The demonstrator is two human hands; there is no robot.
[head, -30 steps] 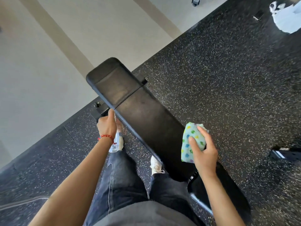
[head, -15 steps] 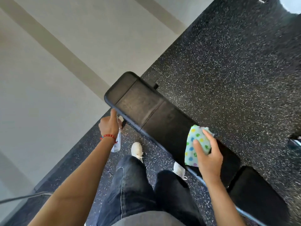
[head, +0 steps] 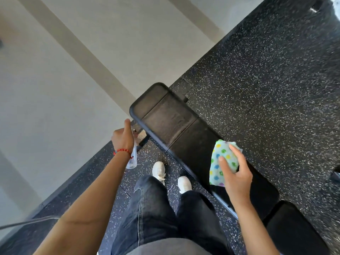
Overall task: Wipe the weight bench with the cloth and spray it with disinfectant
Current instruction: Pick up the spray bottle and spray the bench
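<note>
Here left hand [head: 122,138] grips spray bottle [head: 132,159] — right hand [head: 235,173] clutches cloth [head: 223,162].

You are wearing dark, faded jeans [head: 156,208] and white shoes [head: 159,169], with a grey top [head: 165,247] showing at the lower edge. Your arms are going bare, and a red bead bracelet [head: 122,151] is circling your left wrist.
</note>
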